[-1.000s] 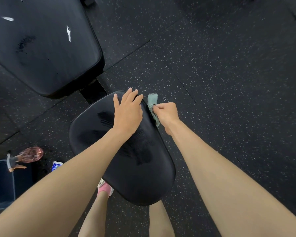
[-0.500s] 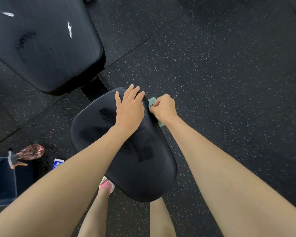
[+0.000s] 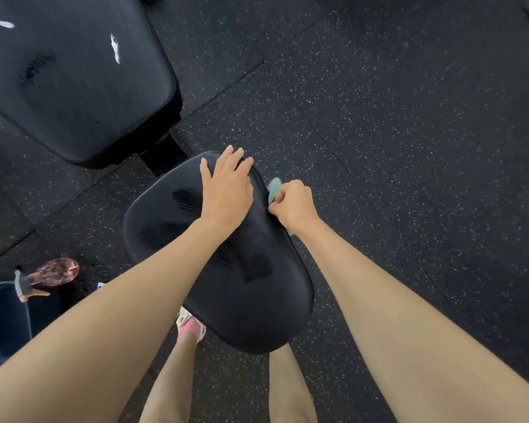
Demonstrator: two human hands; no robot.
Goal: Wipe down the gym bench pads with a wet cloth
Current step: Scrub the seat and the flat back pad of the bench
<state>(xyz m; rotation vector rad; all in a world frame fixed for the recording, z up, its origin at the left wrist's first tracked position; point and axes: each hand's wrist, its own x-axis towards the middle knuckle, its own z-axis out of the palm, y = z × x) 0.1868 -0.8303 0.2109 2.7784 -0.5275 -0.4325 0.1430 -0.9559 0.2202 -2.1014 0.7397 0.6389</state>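
Note:
A black seat pad (image 3: 251,294) with wet streaks fills the middle of the view. My left hand (image 3: 226,190) rests flat on its far end, fingers straight. My right hand (image 3: 292,204) grips a teal cloth (image 3: 274,187) against the pad's right side edge; most of the cloth is hidden under the fist. A larger black back pad (image 3: 74,80) lies at the upper left, with two white marks and a dark smudge on it.
A black metal frame bar (image 3: 162,154) joins the two pads. A pink spray bottle (image 3: 55,271) lies on the speckled rubber floor (image 3: 409,148) at the left, next to a dark blue bin (image 3: 0,325). My foot in a pink sock (image 3: 191,326) stands under the seat pad.
My right hand has slid a little along the pad's right edge with the cloth, which is now bunched tighter in the fist. My left hand stays flat on the pad.

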